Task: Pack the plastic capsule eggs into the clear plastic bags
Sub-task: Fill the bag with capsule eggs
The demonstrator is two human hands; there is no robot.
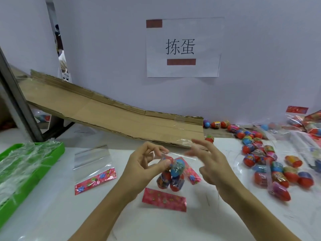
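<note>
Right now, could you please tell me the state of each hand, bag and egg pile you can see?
left hand: pinches the held bag's top.
right hand: open, blurred, holds nothing.
held bag: several eggs inside, mouth not sealed.
empty bag: flat on the table, empty.
loose eggs: heaped on the table, unpacked.
green tray: holds crumpled clear plastic.
</note>
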